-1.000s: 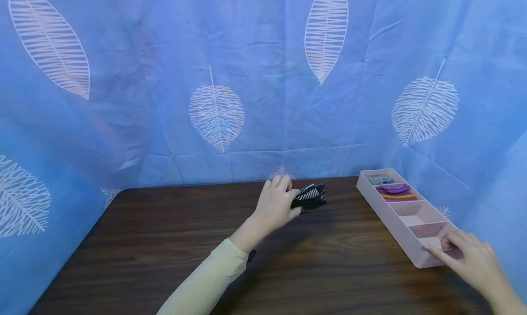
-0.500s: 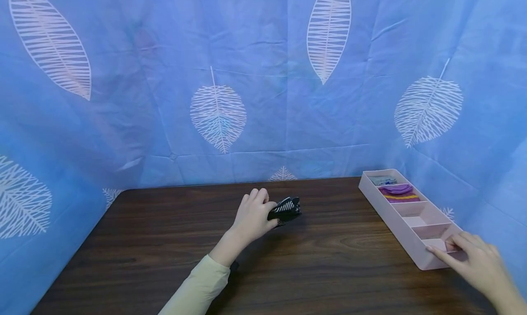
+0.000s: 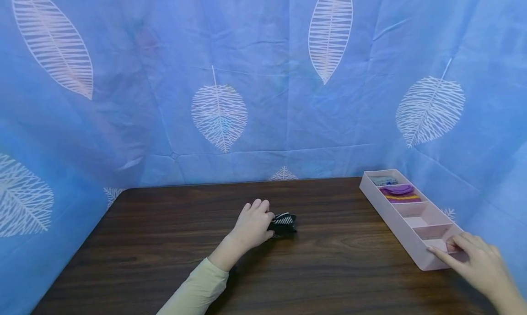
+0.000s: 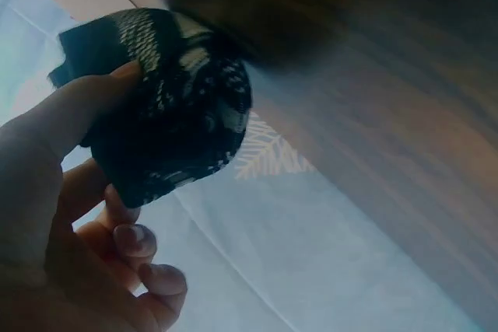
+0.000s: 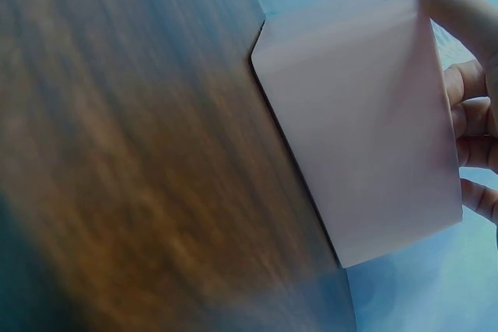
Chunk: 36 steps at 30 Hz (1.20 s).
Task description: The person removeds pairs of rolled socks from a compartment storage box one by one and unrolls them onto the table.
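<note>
In the head view my left hand (image 3: 252, 225) is over the middle of the table, pinching a folded black sock (image 3: 284, 224) with a white pattern. The left wrist view shows the thumb on one face of the sock (image 4: 179, 114) and a finger behind it, the other fingers curled below. At the right, my right hand (image 3: 473, 260) grips the near end of a pale pink divided box (image 3: 391, 223). Its thumb lies at the rim and its fingers reach over into the nearest compartment. The right wrist view shows the box's end wall (image 5: 358, 122) with fingertips (image 5: 467, 83) behind it.
Inside the box, the farthest compartment holds a grey-blue folded cloth (image 3: 384, 181), and the one before it a purple cloth with yellow stripes (image 3: 399, 193). Dark wooden table (image 3: 164, 241) lies beneath, and a blue leaf-print curtain (image 3: 263, 122) hangs along its back.
My left hand has carried the black sock leftward, then lower and nearer to me over the table. The right hand has stayed on the box's end.
</note>
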{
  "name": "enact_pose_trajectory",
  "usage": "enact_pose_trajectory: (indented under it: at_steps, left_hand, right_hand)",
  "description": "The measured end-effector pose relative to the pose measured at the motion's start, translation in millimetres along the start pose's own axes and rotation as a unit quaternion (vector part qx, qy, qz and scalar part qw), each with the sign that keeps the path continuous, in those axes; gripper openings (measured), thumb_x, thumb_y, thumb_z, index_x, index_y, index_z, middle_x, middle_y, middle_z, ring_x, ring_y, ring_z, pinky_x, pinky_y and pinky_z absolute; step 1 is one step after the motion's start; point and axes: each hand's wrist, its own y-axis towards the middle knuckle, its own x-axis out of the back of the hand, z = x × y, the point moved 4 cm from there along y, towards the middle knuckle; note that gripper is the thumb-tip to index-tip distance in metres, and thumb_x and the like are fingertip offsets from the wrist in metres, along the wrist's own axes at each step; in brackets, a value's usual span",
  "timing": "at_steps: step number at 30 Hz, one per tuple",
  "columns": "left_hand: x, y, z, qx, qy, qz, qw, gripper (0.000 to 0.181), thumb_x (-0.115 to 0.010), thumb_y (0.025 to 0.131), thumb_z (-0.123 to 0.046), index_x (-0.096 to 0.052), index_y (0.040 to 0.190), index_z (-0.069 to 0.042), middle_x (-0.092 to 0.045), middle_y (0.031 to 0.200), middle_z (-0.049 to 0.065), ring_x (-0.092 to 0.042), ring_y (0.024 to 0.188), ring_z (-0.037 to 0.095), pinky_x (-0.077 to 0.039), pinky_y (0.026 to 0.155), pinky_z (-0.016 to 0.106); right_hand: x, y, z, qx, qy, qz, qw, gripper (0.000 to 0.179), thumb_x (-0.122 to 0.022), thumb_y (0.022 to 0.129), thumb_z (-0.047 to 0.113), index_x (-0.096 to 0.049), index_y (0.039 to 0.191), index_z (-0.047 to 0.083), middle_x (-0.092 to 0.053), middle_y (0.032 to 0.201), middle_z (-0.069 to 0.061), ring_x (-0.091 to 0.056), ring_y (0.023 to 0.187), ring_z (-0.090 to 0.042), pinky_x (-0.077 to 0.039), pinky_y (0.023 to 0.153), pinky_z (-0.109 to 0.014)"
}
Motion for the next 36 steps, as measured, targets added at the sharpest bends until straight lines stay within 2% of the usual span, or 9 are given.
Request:
enact_pose_trajectory:
  at_steps: [8, 13, 16, 21, 24, 28, 31, 34, 36]
  left_hand:
    - [6.4, -0.8, -1.0, 0.009, -0.021, 0.066, 0.9976, 0.049, -0.062, 0.071, -0.061, -0.066, 0.096, -0.019, -0.044, 0.086, -0.003, -0.033, 0.078, 0.014, -0.025, 0.062, 0.028]
    - [9.4, -2.4, 3.2, 0.028, -0.053, 0.102, 0.993, 0.066, -0.046, 0.07, -0.075, -0.069, 0.099, -0.019, -0.046, 0.088, -0.003, -0.036, 0.082, 0.014, -0.029, 0.064, 0.03]
    - [7.9, -2.9, 3.1, 0.028, -0.061, 0.107, 0.992, 0.067, -0.042, 0.074, -0.075, -0.069, 0.099, -0.02, -0.046, 0.088, -0.003, -0.036, 0.081, 0.014, -0.028, 0.063, 0.029]
    - [5.5, -2.0, 0.9, 0.019, -0.058, 0.101, 0.993, 0.054, -0.051, 0.077, -0.064, -0.066, 0.105, -0.02, -0.041, 0.085, -0.004, -0.032, 0.079, 0.014, -0.026, 0.063, 0.029]
    - [7.2, -0.7, 2.0, 0.015, -0.053, 0.092, 0.9942, 0.049, -0.056, 0.077, -0.059, -0.065, 0.106, -0.02, -0.042, 0.088, -0.003, -0.033, 0.08, 0.014, -0.027, 0.062, 0.029]
    - [8.2, -1.0, 2.9, 0.016, -0.055, 0.091, 0.9942, 0.046, -0.059, 0.077, -0.056, -0.064, 0.106, -0.022, -0.044, 0.091, -0.003, -0.034, 0.081, 0.015, -0.027, 0.062, 0.029]
    - [7.8, -1.5, 2.4, 0.015, -0.058, 0.094, 0.9938, 0.043, -0.06, 0.077, -0.054, -0.064, 0.105, -0.022, -0.044, 0.092, -0.003, -0.034, 0.083, 0.015, -0.028, 0.064, 0.03]
    - [7.7, -1.4, 1.2, 0.014, -0.06, 0.094, 0.9937, 0.04, -0.06, 0.078, -0.053, -0.064, 0.104, -0.022, -0.044, 0.094, -0.003, -0.035, 0.084, 0.015, -0.029, 0.065, 0.031]
    - [7.7, -1.1, 0.4, 0.013, -0.06, 0.093, 0.9938, 0.04, -0.061, 0.078, -0.052, -0.064, 0.103, -0.022, -0.046, 0.096, -0.003, -0.036, 0.085, 0.015, -0.029, 0.066, 0.031]
  right_hand:
    - [0, 1.6, 1, 0.012, -0.005, -0.003, 0.9999, 0.035, -0.077, 0.061, 0.041, -0.046, 0.064, 0.025, -0.044, 0.068, 0.004, -0.026, 0.065, 0.007, -0.023, 0.055, -0.033]
    - [1, 5.2, 4, 0.022, -0.011, -0.001, 0.9997, 0.035, -0.076, 0.063, 0.04, -0.045, 0.065, 0.026, -0.041, 0.066, 0.004, -0.026, 0.063, 0.003, -0.021, 0.053, -0.028]
    - [3, 7.3, 6, 0.041, -0.014, -0.009, 0.999, 0.034, -0.077, 0.061, 0.039, -0.047, 0.066, 0.025, -0.043, 0.066, 0.006, -0.028, 0.063, 0.003, -0.022, 0.052, -0.026]
    - [12, 14.2, 19, 0.084, -0.024, -0.029, 0.9957, 0.032, -0.078, 0.058, 0.037, -0.053, 0.069, 0.021, -0.05, 0.067, 0.002, -0.039, 0.063, -0.008, -0.026, 0.049, -0.028]
    - [18, 23.7, 40, 0.13, -0.031, -0.048, 0.9899, 0.034, -0.077, 0.056, 0.04, -0.057, 0.072, 0.018, -0.055, 0.072, -0.001, -0.047, 0.067, -0.02, -0.031, 0.051, -0.037]
    - [21, 35.5, 78, 0.222, -0.023, -0.085, 0.9711, 0.045, -0.063, 0.068, 0.06, -0.061, 0.075, 0.016, -0.057, 0.076, -0.001, -0.052, 0.071, -0.023, -0.035, 0.059, -0.047]
    - [19, 43.3, 107, 0.267, -0.001, -0.089, 0.9596, 0.054, -0.049, 0.075, 0.067, -0.063, 0.076, 0.015, -0.058, 0.077, 0.0, -0.052, 0.075, -0.024, -0.035, 0.069, -0.046]
    - [15, 49.5, 135, 0.288, 0.022, -0.078, 0.9541, 0.052, -0.05, 0.077, 0.064, -0.064, 0.08, 0.014, -0.058, 0.079, 0.0, -0.051, 0.079, -0.023, -0.033, 0.074, -0.042]
    - [12, 52.9, 154, 0.313, 0.033, -0.088, 0.9451, 0.05, -0.05, 0.079, 0.061, -0.065, 0.082, 0.014, -0.059, 0.081, 0.0, -0.053, 0.079, -0.023, -0.033, 0.075, -0.041]
